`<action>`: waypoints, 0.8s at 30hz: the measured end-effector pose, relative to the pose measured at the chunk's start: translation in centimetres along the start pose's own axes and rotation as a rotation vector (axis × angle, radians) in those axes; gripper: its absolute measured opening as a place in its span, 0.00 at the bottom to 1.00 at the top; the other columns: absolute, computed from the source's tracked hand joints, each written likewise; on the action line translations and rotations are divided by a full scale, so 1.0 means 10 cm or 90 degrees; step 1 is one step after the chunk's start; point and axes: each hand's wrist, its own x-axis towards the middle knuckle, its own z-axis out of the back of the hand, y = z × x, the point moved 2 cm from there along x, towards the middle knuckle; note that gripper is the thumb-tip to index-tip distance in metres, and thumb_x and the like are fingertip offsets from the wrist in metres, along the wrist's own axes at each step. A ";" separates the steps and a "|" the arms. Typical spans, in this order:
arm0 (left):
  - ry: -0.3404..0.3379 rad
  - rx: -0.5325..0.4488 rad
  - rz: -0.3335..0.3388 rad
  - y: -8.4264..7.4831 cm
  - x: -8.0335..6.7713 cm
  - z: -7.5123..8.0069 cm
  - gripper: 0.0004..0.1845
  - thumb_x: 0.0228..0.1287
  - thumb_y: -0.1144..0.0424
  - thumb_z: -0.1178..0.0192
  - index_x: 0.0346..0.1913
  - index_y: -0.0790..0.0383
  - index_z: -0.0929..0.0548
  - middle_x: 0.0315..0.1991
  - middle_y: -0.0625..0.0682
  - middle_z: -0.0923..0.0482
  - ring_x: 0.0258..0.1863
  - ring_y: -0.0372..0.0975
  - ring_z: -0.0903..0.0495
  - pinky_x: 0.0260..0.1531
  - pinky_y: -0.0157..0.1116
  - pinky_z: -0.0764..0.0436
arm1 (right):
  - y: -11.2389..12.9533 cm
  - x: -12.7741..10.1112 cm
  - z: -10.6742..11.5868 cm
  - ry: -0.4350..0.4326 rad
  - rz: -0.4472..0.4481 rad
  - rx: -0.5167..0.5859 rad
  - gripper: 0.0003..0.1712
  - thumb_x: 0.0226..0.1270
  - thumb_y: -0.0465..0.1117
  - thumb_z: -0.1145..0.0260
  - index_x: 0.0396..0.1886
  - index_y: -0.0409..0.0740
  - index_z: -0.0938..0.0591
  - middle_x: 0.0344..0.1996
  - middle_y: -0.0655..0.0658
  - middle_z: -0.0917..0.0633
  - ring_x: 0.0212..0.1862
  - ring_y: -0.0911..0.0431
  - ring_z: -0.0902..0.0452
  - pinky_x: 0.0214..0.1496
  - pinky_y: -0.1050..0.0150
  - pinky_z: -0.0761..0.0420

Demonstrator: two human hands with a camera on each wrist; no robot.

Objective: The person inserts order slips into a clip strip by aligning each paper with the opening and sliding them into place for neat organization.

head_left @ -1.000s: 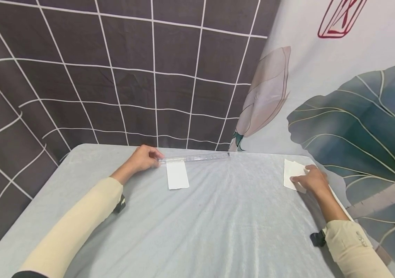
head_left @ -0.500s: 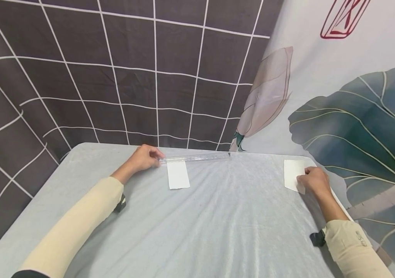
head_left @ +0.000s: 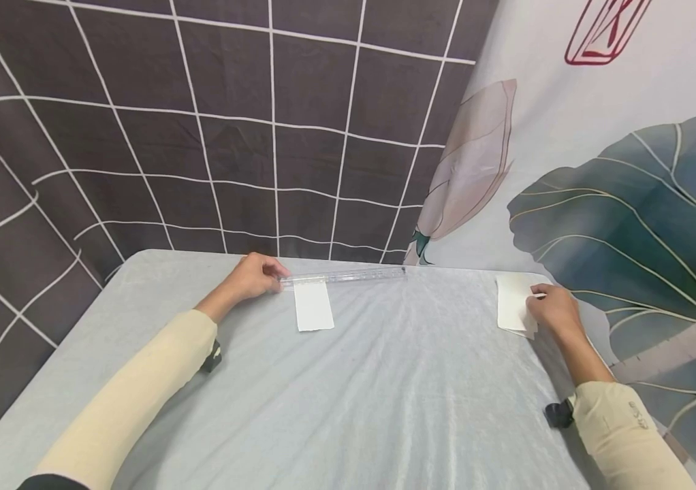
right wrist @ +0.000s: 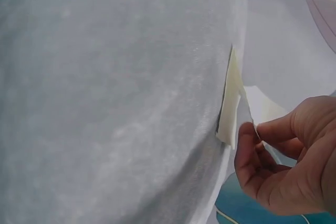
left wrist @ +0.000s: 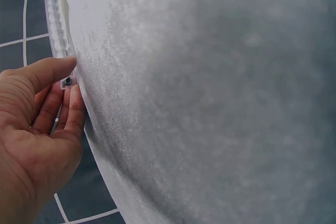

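My left hand [head_left: 256, 275] pinches the left end of a long, clear plastic bar [head_left: 360, 275] at the table's far edge. In the left wrist view the bar looks ridged, with a small dark screw at its end by the fingertips. A white paper slip [head_left: 314, 306] lies flat, its top edge at the bar. Far to the right, my right hand [head_left: 556, 309] pinches the edge of a white paper sheet [head_left: 515, 299] between thumb and fingers. The right wrist view shows this sheet lifted and bent away from another cream paper [right wrist: 229, 111] lying beneath it.
A pale grey cloth with soft creases covers the table [head_left: 385, 395]. Behind it hangs a dark curtain [head_left: 231, 150] with white grid lines. A white curtain with a leaf print [head_left: 642, 224] hangs close along the right side.
The right hand's fingers have gone from spread over the papers to pinching the top sheet, which has shifted slightly up and left. The left hand and bar stay in place.
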 end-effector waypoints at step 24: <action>0.000 0.013 0.001 -0.02 -0.01 0.01 0.18 0.58 0.74 0.26 0.53 0.67 0.05 0.49 0.62 0.06 0.48 0.47 0.16 0.50 0.37 0.19 | 0.37 -0.04 -0.16 -0.019 0.017 0.077 0.29 0.76 0.32 0.43 0.73 0.26 0.22 0.58 0.21 0.16 0.51 0.34 0.18 0.38 0.60 0.24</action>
